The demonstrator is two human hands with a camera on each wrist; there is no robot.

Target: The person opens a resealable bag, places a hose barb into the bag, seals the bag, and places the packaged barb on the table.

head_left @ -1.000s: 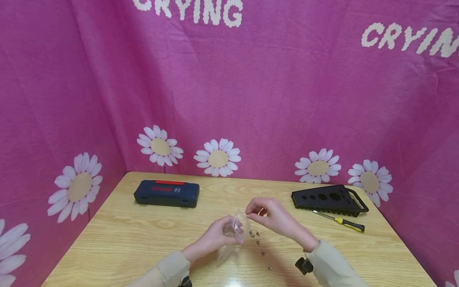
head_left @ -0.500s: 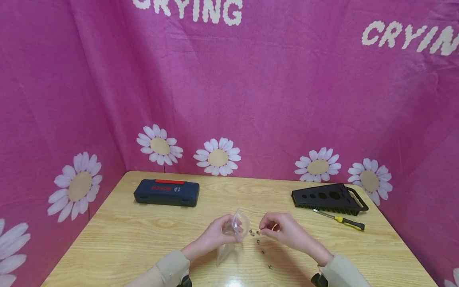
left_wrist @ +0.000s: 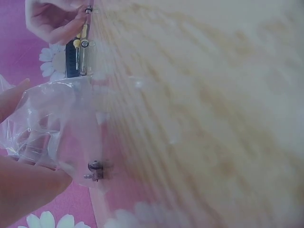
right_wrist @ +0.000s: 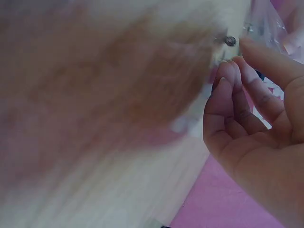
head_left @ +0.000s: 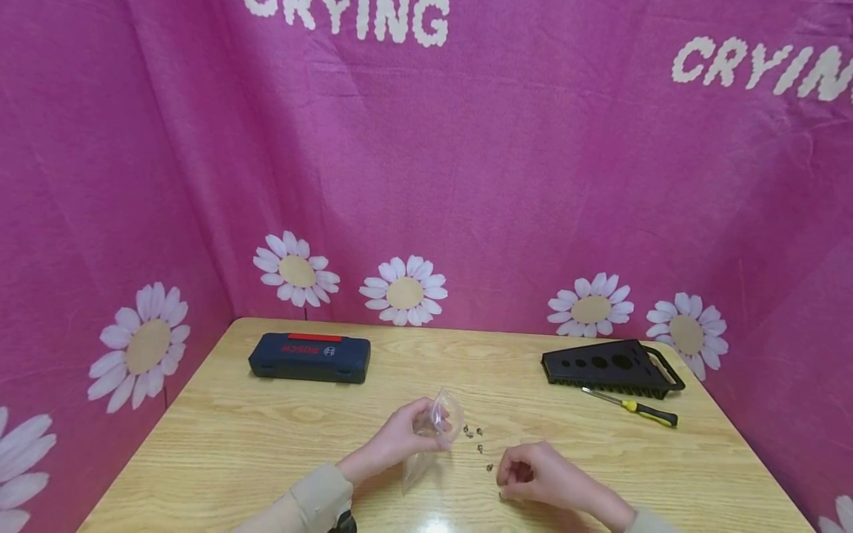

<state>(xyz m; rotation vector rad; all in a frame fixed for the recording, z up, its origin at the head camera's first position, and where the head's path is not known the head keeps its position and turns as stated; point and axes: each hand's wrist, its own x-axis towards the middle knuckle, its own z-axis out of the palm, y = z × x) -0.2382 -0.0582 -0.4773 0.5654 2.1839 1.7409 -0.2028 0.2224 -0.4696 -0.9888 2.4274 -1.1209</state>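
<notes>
My left hand [head_left: 403, 435] grips a clear plastic bag [head_left: 420, 463], its round mouth held open and turned to the right. In the left wrist view, thumb and finger spread the crinkled plastic [left_wrist: 38, 126]. Several small metal fasteners, like short bolts [head_left: 480, 448], lie on the table in a loose line from the bag's mouth toward the front. At the near end of that line is my right hand [head_left: 546, 477], fingers curled, thumb and fingertips right at the nearest bolt [head_left: 500, 496]. I cannot tell whether they pinch it. Another bolt [right_wrist: 230, 41] shows beyond the fingertips.
A dark blue Bosch case [head_left: 309, 359] stands at the back left of the wooden table [head_left: 220, 437]. At the back right lies a black slotted holder [head_left: 609, 368], with a yellow and black screwdriver [head_left: 633, 407] before it. Pink flowered cloth [head_left: 466, 185] hangs behind.
My right hand has moved from the bag's mouth toward the front right, past the second bolt, to the nearest bolt. The left hand and the bag have stayed in place.
</notes>
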